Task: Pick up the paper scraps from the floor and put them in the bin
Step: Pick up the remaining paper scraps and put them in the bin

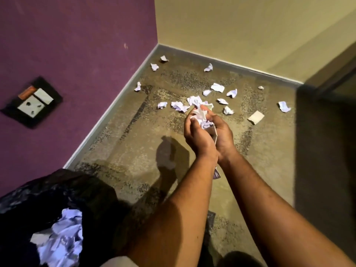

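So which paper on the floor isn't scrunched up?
The flat scrap, a tan square lying right of the hands. The other scraps on the floor, like the one in the corner, are white and crumpled.

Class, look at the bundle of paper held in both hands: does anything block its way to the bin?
Nothing visible does. The paper bundle sits cupped between left hand and right hand; only bare floor separates it from the open bin.

Both forearms are bare, no sleeves, watch or rings visible.
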